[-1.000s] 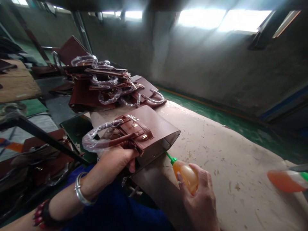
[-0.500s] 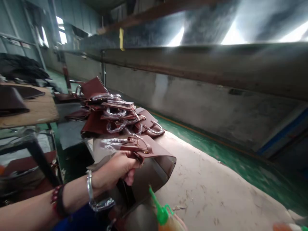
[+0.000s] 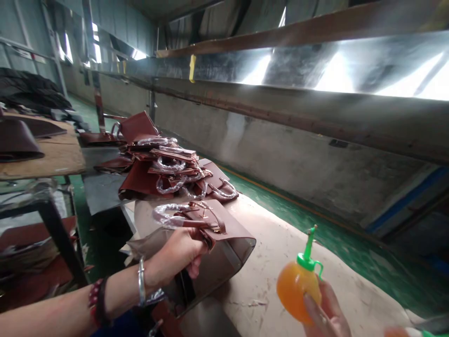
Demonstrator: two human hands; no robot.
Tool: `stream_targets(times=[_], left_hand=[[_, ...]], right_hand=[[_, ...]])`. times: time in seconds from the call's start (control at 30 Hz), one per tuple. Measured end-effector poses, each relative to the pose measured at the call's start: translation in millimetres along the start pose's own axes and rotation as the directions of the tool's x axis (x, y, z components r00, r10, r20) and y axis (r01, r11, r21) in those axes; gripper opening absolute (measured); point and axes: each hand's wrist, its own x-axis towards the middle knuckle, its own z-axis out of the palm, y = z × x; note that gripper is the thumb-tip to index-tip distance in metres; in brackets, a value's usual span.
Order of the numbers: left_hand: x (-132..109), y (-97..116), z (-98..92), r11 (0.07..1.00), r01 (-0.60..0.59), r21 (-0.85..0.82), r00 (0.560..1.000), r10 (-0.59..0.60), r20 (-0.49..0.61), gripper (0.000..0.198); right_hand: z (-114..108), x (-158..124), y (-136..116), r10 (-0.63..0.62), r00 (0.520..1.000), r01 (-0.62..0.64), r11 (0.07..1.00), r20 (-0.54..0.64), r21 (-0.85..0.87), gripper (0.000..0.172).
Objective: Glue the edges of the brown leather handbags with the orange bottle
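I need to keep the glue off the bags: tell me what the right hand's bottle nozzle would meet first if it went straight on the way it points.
Nothing close, it seems. The right hand holds the orange bottle upright, its green nozzle aimed up and away from the brown bag; only the far grey wall lies beyond, though depth is unclear.

Grey wall [image 3: 280,159]; green floor [image 3: 298,206]

Dim workshop interior, lit by daylight from high windows [image 3: 94,47] at far left. Strong white glare across the metal duct [image 3: 333,79] upper right, blown out in patches. Soft, weak shadows on the pale surface [image 3: 280,243]. Wide-angle bending of straight lines near the edges. Slight blur on the orange squeeze bottle [image 3: 298,292] and along the bottom edge.
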Motion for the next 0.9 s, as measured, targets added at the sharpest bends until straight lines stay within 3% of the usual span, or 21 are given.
stream_targets(times=[0.1, 0.27, 0.4, 0.57, 0.63, 0.73, 0.8, 0.87, 0.9], left_hand=[[-1.8, -6.8, 0.8, 0.999, 0.002, 0.035, 1.0, -0.002, 0.002, 0.019], [-7.6, -7.2, 4.7, 0.995, 0.003, 0.099, 0.999, 0.001, -0.041, 0.021], [-10.4, -9.2, 5.2, 0.987, 0.024, 0.159, 0.998, -0.013, -0.068, 0.019], [-11.1, -17.0, -1.9, 0.973, -0.013, 0.23, 0.998, 0.027, -0.061, 0.02], [-10.5, -18.2, -4.6, 0.971, 0.009, 0.239, 0.998, 0.005, -0.06, 0.018], [-10.0, -17.5, -5.8, 0.973, 0.039, 0.228, 0.997, -0.023, -0.072, 0.015], [-11.1, -17.3, -6.0, 0.97, 0.014, 0.241, 0.997, 0.005, -0.077, 0.015], [-14.0, -18.5, -8.1, 0.964, -0.011, 0.266, 0.997, 0.029, -0.066, 0.017], [-16.0, -19.4, -10.4, 0.959, -0.022, 0.282, 0.998, 0.039, -0.056, 0.019]], right_hand=[[-15.4, 19.7, 3.8, -0.042, 0.996, 0.032, 0.992, -0.073, -0.12, 0.074], [-55.3, 37.3, 42.6, -0.153, 0.969, 0.081, 0.938, -0.194, -0.336, 0.08], [-69.2, 35.8, 65.4, -0.111, 0.974, -0.004, 0.865, -0.199, -0.501, 0.092], [-76.9, 28.1, 54.2, -0.033, 0.992, -0.046, 0.809, -0.125, -0.586, 0.098], [-77.0, 11.6, 45.5, -0.038, 0.987, -0.073, 0.761, -0.156, -0.644, 0.097], [-54.7, -34.8, 46.2, 0.023, 0.981, -0.15, 0.728, -0.195, -0.669, 0.071], [-21.0, -73.2, 58.3, 0.213, 0.975, -0.152, 0.836, 0.056, -0.528, 0.051], [24.3, -106.8, 74.8, 0.308, 0.895, -0.175, 0.907, 0.322, -0.382, 0.039], [48.9, -118.4, 83.1, 0.315, 0.885, -0.198, 0.921, 0.342, -0.336, 0.038]])
